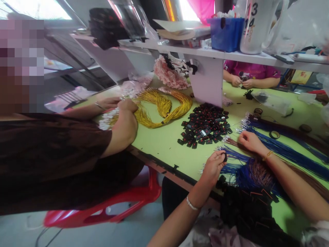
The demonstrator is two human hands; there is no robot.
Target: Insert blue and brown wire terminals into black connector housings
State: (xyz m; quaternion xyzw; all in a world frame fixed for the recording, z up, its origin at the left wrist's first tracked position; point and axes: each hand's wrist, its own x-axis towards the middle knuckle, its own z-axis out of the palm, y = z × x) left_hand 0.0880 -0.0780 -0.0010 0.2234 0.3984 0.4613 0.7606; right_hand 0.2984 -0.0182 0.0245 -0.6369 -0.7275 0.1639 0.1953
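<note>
My left hand (214, 167) is closed in a pinch on a small black connector (224, 157) just above the green table (164, 144). My right hand (248, 141) rests with curled fingers on the bundle of blue wires (288, 151), pinching at wire ends beside the brown wires (259, 173). A pile of small black connectors (204, 126) lies just beyond both hands. More finished black pieces (246, 202) lie near my lap.
A person in a dark shirt (51, 154) sits at the left on a red chair (102, 212), handling yellow wires (161, 106). Another person's hands (241, 81) work across the table. A white shelf (218, 55) holds a blue bin (226, 33) and a jug (257, 27). Tape rolls (274, 134) lie at the right.
</note>
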